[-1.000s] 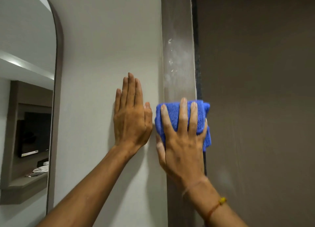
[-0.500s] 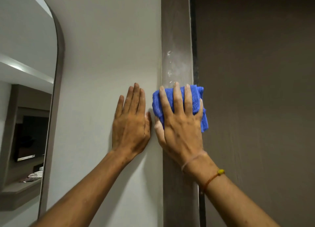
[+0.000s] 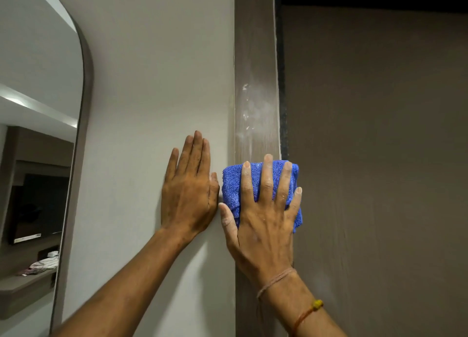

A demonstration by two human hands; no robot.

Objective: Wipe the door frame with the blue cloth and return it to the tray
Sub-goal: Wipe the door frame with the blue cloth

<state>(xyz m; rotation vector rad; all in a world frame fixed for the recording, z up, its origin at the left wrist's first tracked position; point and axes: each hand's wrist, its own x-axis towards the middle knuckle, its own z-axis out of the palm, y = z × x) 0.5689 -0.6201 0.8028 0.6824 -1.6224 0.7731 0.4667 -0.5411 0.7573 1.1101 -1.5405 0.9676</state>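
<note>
The folded blue cloth (image 3: 234, 187) lies flat against the brown vertical door frame (image 3: 255, 58). My right hand (image 3: 263, 217) is spread over the cloth and presses it onto the frame, fingers pointing up. White dusty smudges (image 3: 247, 108) mark the frame just above the cloth. My left hand (image 3: 188, 192) rests flat on the pale wall (image 3: 157, 70) right beside the frame, holding nothing. No tray is in view.
The brown door panel (image 3: 379, 159) fills the right side, with a dark gap along the frame's right edge. An arched mirror (image 3: 38, 134) hangs on the wall at the left and reflects a shelf and a screen.
My right hand slid the cloth up the frame to the white smudges, then back down below them. My left hand stayed flat on the wall.
</note>
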